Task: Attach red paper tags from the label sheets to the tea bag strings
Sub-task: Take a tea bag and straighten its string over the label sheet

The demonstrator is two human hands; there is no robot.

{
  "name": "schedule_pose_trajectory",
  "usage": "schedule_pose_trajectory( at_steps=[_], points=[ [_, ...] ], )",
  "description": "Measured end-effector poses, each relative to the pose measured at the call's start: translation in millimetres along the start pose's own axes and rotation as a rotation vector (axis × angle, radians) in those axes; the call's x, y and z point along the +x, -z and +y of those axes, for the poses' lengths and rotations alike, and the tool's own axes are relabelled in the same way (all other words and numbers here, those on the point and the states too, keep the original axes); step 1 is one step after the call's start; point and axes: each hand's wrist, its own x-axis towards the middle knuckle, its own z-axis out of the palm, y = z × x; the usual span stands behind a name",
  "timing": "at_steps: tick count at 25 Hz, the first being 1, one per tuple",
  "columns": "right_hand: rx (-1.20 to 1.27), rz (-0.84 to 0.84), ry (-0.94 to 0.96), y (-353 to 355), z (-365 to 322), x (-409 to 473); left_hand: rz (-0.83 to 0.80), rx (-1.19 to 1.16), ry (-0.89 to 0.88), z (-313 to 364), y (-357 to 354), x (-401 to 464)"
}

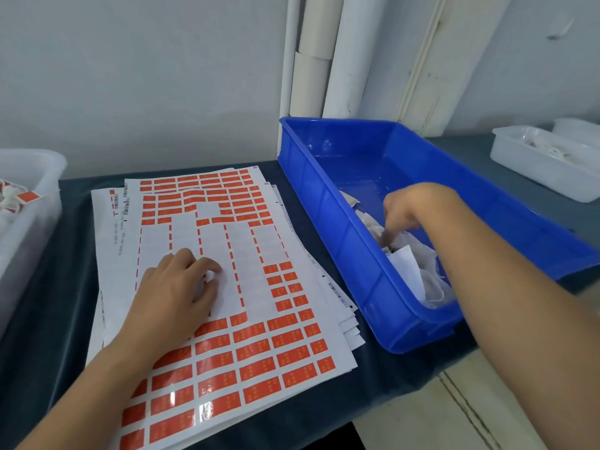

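A stack of white label sheets [259, 352] with rows of red paper tags lies on the dark table; the middle of the top sheet is stripped bare. My left hand [175, 293] rests on that bare part with its fingers bent and the fingertips pressing the paper. To the right stands a blue bin [324, 203] holding a small pile of white tea bags [418, 271] in its near corner. My right hand [406, 209] reaches down into the pile, fingertips bunched on a tea bag; the pile partly hides them.
A translucent tub [32, 177] at the left edge holds tea bags with red tags on them. A white tray [535, 164] sits far right. White rolls [311, 60] lean against the wall behind the bin. The table's front edge runs just below the sheets.
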Motion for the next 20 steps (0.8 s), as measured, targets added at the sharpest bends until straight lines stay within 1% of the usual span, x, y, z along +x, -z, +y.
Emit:
schedule_pose_trajectory(
  at_steps=[2, 7, 9, 15, 17, 20],
  points=[
    [0.026, 0.040, -0.021, -11.2, -5.4, 2.6, 0.001, -0.008, 0.003, 0.1, -0.3, 0.1],
    [-0.032, 0.231, -0.072, -16.9, -16.6, 1.0, 0.000, -0.021, 0.015, -0.3, -0.1, 0.7],
    [0.013, 0.292, -0.066, -14.2, -16.1, 1.8, -0.004, -0.030, 0.016, -1.0, 0.4, 0.9],
    [0.161, 0.560, -0.063, 2.7, -11.8, -0.4, -0.019, -0.051, 0.020, -1.9, 0.2, 0.8],
    [0.217, 0.623, -0.017, 15.9, -14.5, -8.2, -0.017, -0.091, 0.031, -4.1, 0.3, 0.6],
    [0.293, 0.660, 0.110, 38.9, -22.0, -25.9, -0.008, -0.210, 0.079, -6.5, 1.1, 0.8]
  ],
)
